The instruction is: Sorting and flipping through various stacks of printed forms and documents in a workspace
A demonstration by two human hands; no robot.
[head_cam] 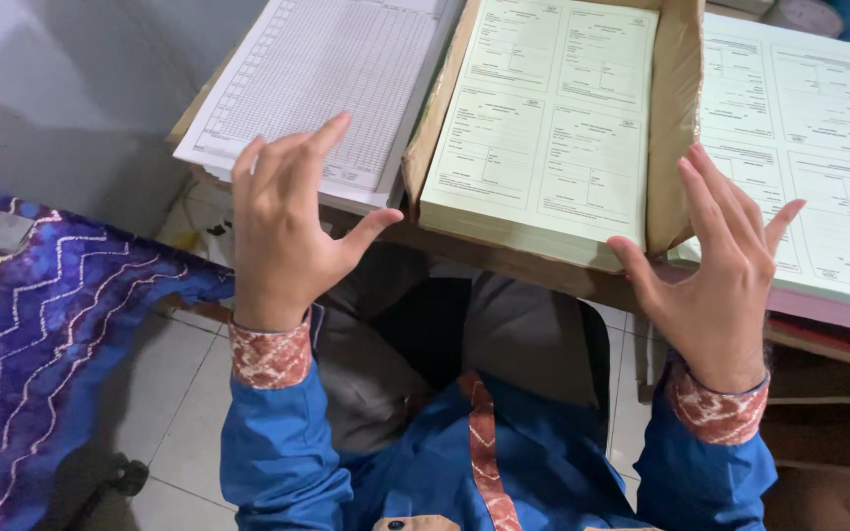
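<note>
My left hand [282, 231] is raised with fingers spread, holding nothing, just in front of a white stack of gridded sheets [327, 84]. My right hand [725, 265] is also spread and bare, hovering at the near right corner of a thick stack of pale green printed forms [543, 118]. That green stack lies in brown wrapping paper [679, 108] on the desk edge. Both wrists wear blue sleeves with red patterned cuffs.
Another pile of pale green forms over pink sheets [809, 147] lies to the right. A blue and purple zigzag cloth [41, 334] covers a surface at the left. Below are my lap, white floor tiles [169, 413] and the wooden desk edge [533, 267].
</note>
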